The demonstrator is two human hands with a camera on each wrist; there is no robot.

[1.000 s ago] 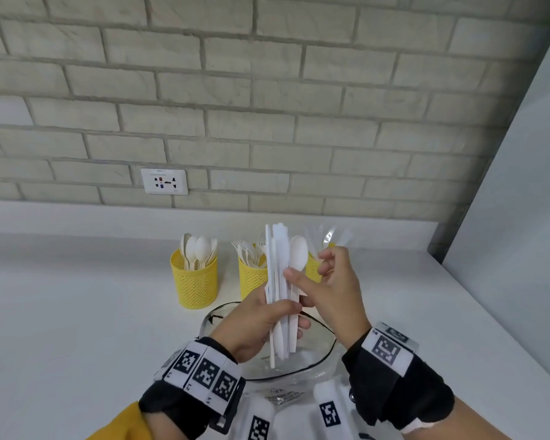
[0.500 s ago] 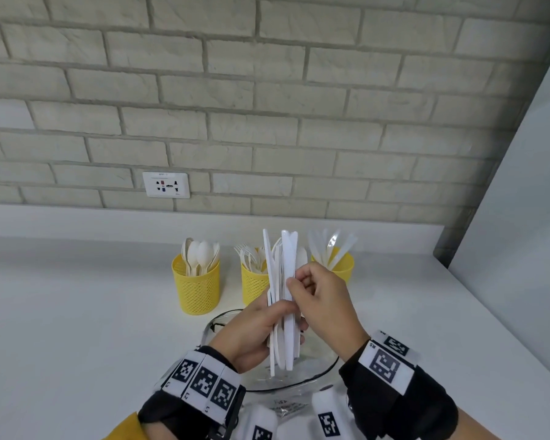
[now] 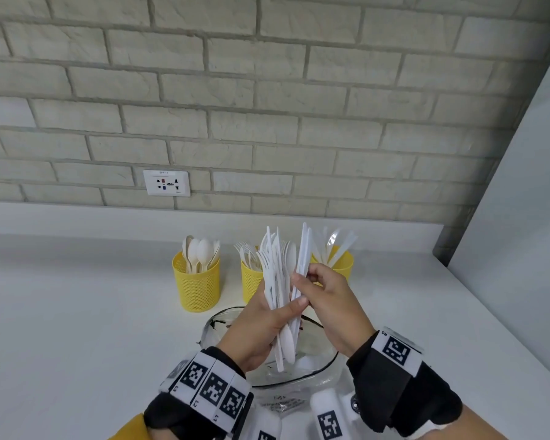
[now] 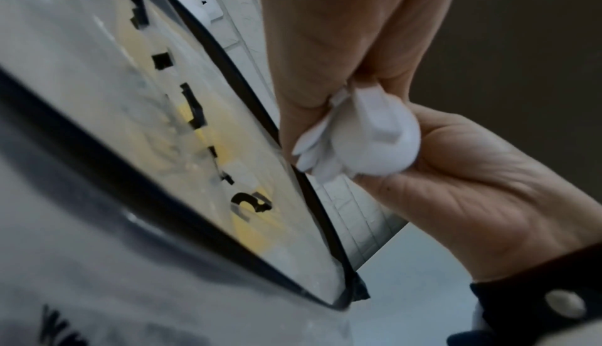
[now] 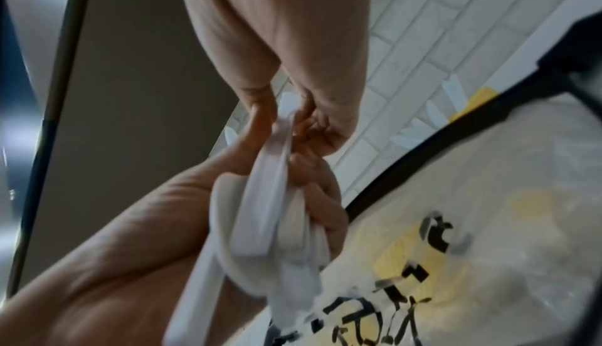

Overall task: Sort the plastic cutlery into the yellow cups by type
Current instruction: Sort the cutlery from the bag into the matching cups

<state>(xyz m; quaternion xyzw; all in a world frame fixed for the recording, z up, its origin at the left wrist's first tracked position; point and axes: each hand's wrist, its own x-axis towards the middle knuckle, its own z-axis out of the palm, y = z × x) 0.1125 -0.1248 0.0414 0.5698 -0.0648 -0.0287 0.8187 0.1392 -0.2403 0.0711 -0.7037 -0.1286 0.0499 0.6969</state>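
My left hand [image 3: 269, 315] grips an upright bundle of white plastic cutlery [image 3: 278, 274] above a clear glass bowl [image 3: 318, 366]. Forks, knives and a spoon show in the bundle. My right hand [image 3: 311, 282] pinches white knives [image 3: 304, 258] at the bundle's right side, tilted slightly away from the rest. Behind stand three yellow mesh cups: the left cup [image 3: 197, 285] holds spoons, the middle cup [image 3: 251, 281] forks, the right cup [image 3: 342, 263] knives. The wrist views show the bundle's lower ends [image 4: 368, 140] inside my left fist and the knife handles [image 5: 270, 197] between my right fingers.
The cups and bowl sit on a white counter [image 3: 77, 328] against a brick wall with a socket [image 3: 166, 183]. A white panel [image 3: 521, 217] rises at the right. The bowl's rim carries black tape and markings [image 4: 195, 109].
The bundle has fanned out at the top. My right hand has drawn knives apart to the right of the bundle, where before it held them pressed against it.
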